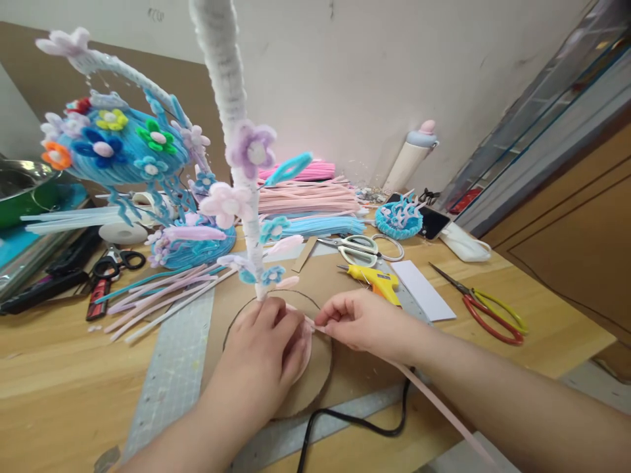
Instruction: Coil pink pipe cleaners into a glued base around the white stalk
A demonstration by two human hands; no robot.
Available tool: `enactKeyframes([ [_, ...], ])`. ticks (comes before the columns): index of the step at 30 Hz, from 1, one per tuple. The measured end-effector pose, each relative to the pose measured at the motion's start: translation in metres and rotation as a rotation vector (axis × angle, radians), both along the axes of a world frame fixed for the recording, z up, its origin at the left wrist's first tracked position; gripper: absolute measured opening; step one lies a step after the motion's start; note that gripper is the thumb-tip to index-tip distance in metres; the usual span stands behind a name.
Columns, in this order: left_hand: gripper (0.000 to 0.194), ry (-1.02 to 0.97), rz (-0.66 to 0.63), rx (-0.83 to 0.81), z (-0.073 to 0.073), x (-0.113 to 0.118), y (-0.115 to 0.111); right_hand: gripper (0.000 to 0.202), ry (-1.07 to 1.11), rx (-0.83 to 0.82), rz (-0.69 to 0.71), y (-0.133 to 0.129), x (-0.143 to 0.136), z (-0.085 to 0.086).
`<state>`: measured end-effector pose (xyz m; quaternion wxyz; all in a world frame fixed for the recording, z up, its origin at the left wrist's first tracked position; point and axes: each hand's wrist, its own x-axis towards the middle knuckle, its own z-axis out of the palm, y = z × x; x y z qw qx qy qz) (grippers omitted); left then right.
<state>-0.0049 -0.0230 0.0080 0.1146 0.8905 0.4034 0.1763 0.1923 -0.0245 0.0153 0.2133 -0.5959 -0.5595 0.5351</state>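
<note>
A round cardboard disc (315, 381) lies on a larger cardboard sheet. From it rises a white wrapped stem (250, 226) with purple, pink and blue fuzzy flowers. My left hand (263, 351) is closed around the foot of the stem, over a pink coiled base (306, 355) that it partly covers. Just right of it, my right hand (357, 322) pinches a pale pink pipe cleaner (444, 407) near the coil's edge; its long tail runs under my right forearm toward the lower right.
A yellow glue gun (377, 279), green-handled scissors (357, 249) and red-yellow scissors (493, 315) lie behind and right. Loose pipe cleaners (162, 295) and a flowered blue ornament (128, 148) stand left. A black cord (355, 420) curves in front.
</note>
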Motion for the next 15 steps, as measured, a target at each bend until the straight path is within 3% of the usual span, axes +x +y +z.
enactKeyframes([
  [3, 0.019, 0.001, 0.008, -0.004, -0.001, 0.000, 0.000, 0.015, 0.002, -0.007, -0.029, -0.006, -0.003, -0.004],
  [15, 0.018, -0.014, 0.015, 0.011, -0.003, 0.001, 0.001, 0.018, -0.124, 0.231, 0.009, -0.023, -0.009, -0.017],
])
